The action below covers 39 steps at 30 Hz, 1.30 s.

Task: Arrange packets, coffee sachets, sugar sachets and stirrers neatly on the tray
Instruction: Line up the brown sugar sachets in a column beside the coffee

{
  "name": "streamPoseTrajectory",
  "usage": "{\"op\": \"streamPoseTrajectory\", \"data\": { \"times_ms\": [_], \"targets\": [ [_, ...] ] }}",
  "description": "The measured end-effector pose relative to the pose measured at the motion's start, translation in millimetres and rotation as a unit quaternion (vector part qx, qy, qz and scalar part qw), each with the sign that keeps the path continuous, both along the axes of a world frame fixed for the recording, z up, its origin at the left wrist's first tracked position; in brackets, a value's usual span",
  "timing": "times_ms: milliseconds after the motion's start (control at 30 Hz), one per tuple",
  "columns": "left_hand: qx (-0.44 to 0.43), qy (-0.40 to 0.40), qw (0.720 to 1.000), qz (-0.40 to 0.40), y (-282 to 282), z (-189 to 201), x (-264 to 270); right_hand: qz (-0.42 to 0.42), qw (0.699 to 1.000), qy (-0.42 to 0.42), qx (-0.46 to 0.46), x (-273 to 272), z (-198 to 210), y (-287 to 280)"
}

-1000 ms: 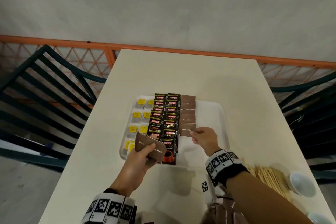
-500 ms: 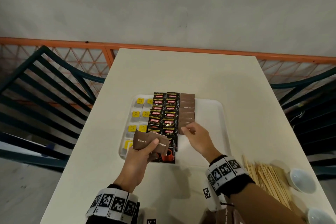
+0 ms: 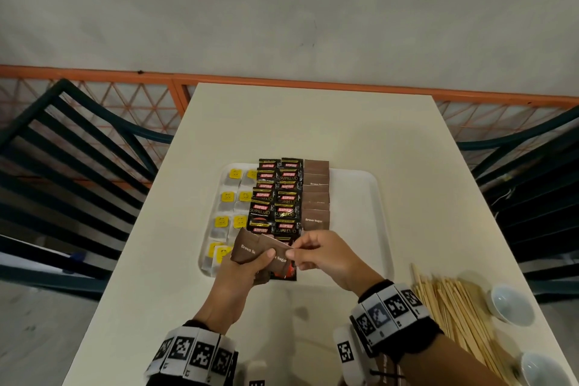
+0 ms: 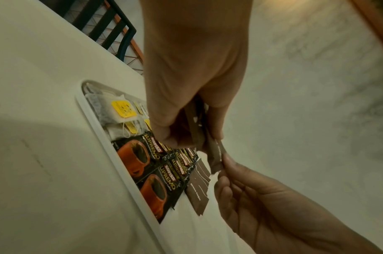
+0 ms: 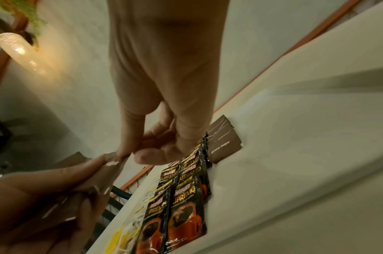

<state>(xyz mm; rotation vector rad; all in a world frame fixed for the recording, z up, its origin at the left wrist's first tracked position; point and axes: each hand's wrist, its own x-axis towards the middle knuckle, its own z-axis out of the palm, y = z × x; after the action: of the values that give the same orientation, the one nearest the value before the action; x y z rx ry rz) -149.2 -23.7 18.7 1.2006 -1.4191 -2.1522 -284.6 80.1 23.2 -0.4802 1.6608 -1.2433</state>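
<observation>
A white tray (image 3: 360, 197) carries tea bags with yellow tags (image 3: 227, 197) on the left, black coffee sachets (image 3: 275, 194) in the middle and a column of brown sugar sachets (image 3: 316, 194) beside them. Above the tray's near edge my left hand (image 3: 247, 263) grips a small stack of brown sugar sachets (image 3: 250, 249). My right hand (image 3: 316, 252) pinches the right end of the top sachet (image 3: 280, 257) of that stack. The same pinch shows in the left wrist view on the sachet (image 4: 216, 154) and in the right wrist view at the sachet's corner (image 5: 115, 159).
A heap of wooden stirrers (image 3: 451, 307) lies on the cream table (image 3: 313, 122) right of the tray. Two small white bowls (image 3: 510, 304) stand by the table's right edge. Dark slatted chairs (image 3: 72, 160) flank both sides. The tray's right half is bare.
My right hand left the sugar column on the tray and came back left to the stack in my left hand, where it now pinches the top sachet.
</observation>
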Motion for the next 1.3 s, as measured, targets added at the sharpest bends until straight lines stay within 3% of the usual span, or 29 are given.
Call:
{"op": "streamPoseTrajectory", "data": {
  "times_ms": [167,333,567,767,1100,1300],
  "targets": [
    [-0.003,0.001,1.0,0.003,-0.5,2.9,-6.5,-0.036,0.998,0.04,0.015,3.6,-1.7,-0.3],
    [-0.01,0.004,1.0,0.009,-4.2,3.2,-10.3,0.046,0.996,-0.076,0.004,7.3,-1.9,2.8],
    [0.034,0.034,0.998,0.037,-3.1,5.5,-10.0,-0.05,0.993,-0.107,-0.027,-7.6,-8.9,9.6],
    [0.051,0.04,0.996,0.058,-10.9,2.5,-1.9,-0.188,0.981,-0.003,0.041,-41.6,-33.5,25.8],
    [0.126,0.096,0.987,0.036,-11.0,10.2,0.4,-0.17,0.966,0.124,0.151,-48.6,-56.2,11.5],
    [0.09,0.075,0.993,-0.026,-8.8,11.1,3.3,-0.179,0.948,0.182,0.191,-46.6,-58.7,5.0]
  ]
}}
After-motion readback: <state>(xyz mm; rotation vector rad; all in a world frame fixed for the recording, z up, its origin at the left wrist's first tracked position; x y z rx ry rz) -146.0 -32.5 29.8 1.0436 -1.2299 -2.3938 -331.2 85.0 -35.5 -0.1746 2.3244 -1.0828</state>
